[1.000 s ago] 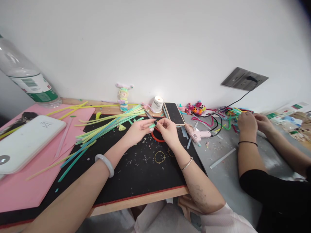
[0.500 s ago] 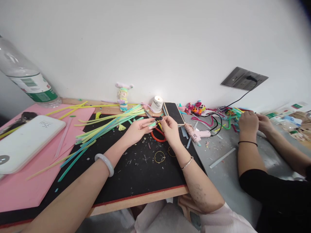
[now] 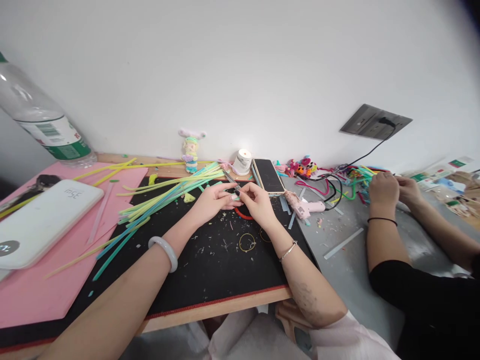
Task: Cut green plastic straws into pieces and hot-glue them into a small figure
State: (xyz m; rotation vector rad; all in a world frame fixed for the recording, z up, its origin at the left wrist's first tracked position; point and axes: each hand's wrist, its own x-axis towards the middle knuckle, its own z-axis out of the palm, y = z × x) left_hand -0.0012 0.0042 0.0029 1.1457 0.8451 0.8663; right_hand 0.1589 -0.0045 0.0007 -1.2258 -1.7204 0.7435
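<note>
Black mat (image 3: pixel 195 280): one, and from where I stand both hands meet above its far half.
Pink sheet (image 3: pixel 52 305): one, at left, bearing one power bank (image 3: pixel 52 220).
Fuzzy stems (image 3: pixel 168 196): one loose bundle, left of the hands, long axis slanting away toward the wall; too tangled to count.
Left hand (image 3: pixel 213 202): nearer the bundle, thumb and fingers pinching a small green piece (image 3: pixel 236 197).
Right hand (image 3: pixel 258 202): thumb and forefinger pinching that same piece from the other side.
Phone (image 3: pixel 268 176): one, just beyond the right hand.
Glue gun (image 3: pixel 305 206): one, by the mat's right edge.
Scissors (image 3: pixel 244 216): one pair, partly hidden by the hands, blades toward the wall.
Gold rings (image 3: pixel 247 251): two, nearer the person.
Small green piece: one, between both sets of fingertips; its long axis I can't make out.
</note>
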